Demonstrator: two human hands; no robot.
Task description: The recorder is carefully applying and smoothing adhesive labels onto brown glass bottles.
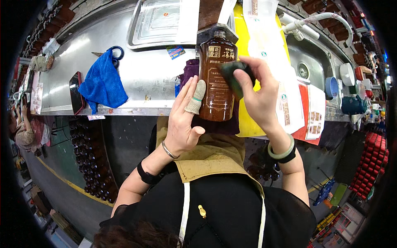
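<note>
Apron (211, 159) in the foreground; above it, the left hand (185, 120) lies flat, fingers extended, against the side of a brown bottle (217, 78) at the tabletop (144, 82) edge, while the right hand (258, 93) pinches a dark pad (232, 73) against the label. With no closed grip, hard rubbing could likely slide the bottle off the edge.

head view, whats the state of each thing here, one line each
brown bottle: lying on the purple cloth, cap on
left hand: flat against the bottle's side, cloth cot on one finger
right hand: pressing a dark pad on the bottle
dark pad: pinched in the fingers, bent
purple cloth: spread under the bottle
blue cloth: crumpled on the steel counter
metal tray: sitting flat
</note>
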